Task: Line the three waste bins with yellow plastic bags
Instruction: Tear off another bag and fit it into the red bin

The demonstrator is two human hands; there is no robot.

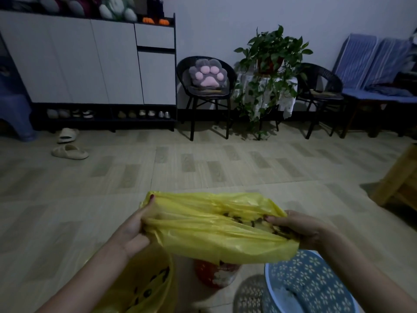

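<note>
A yellow plastic bag (pixel 212 224) is stretched wide between both hands at mid-height over the floor. My left hand (pixel 135 229) grips its left edge, fingers inside the opening. My right hand (pixel 297 229) pinches its right edge. Under the bag stands a small red and white bin (pixel 216 275), partly hidden by the plastic. At the bottom left a bin lined with a yellow bag (pixel 149 288) shows below my left forearm. A blue perforated bin (pixel 309 283) with a flower pattern stands at the bottom right.
A white cabinet (pixel 90 62) with a shoe shelf lines the far wall, two slippers (pixel 67 143) lying before it. Two black chairs (pixel 205 91), a potted plant (pixel 270 59) on a small table and a blue bench (pixel 372 91) stand behind. Wooden furniture (pixel 401 181) juts in at right.
</note>
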